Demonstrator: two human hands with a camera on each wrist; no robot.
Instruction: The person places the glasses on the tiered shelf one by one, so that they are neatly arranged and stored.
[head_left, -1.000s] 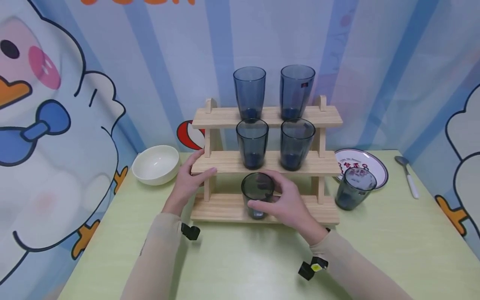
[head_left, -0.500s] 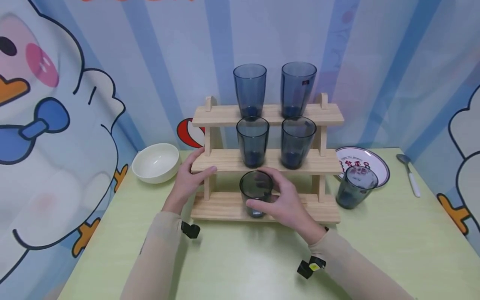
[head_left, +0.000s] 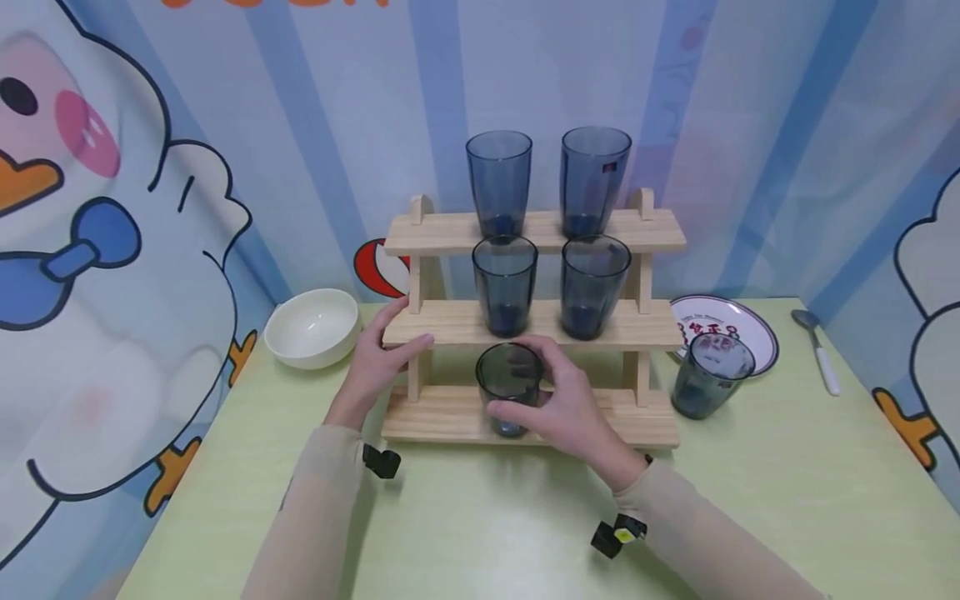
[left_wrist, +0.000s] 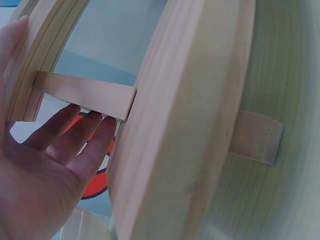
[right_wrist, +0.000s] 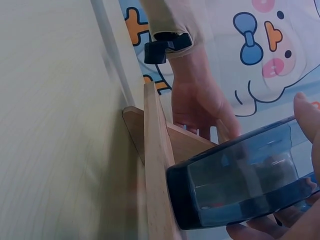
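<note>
A dark blue-grey drinking glass (head_left: 498, 387) stands upright on the bottom shelf of a three-tier wooden rack (head_left: 448, 322). My right hand (head_left: 576, 410) grips it from the right, thumb in front and fingers round the far side. Seen from the right wrist, the glass's thick base (right_wrist: 181, 197) is at the shelf board. At the rack's left side, my left hand (head_left: 372, 357) touches the middle shelf with its thumb in front. Its extended fingers (left_wrist: 95, 145) rest against the wooden upright (left_wrist: 87, 95) in the left wrist view.
Two matching glasses (head_left: 498, 183) stand on the top shelf, two more (head_left: 506, 287) on the middle one. Another glass (head_left: 708, 379) is on the table, right of the rack, before a patterned plate (head_left: 753, 333). A spoon (head_left: 817, 354) lies far right; a white bowl (head_left: 311, 329) sits left.
My right hand has shifted the glass slightly left along the bottom shelf. My left hand stays at the rack's left side.
</note>
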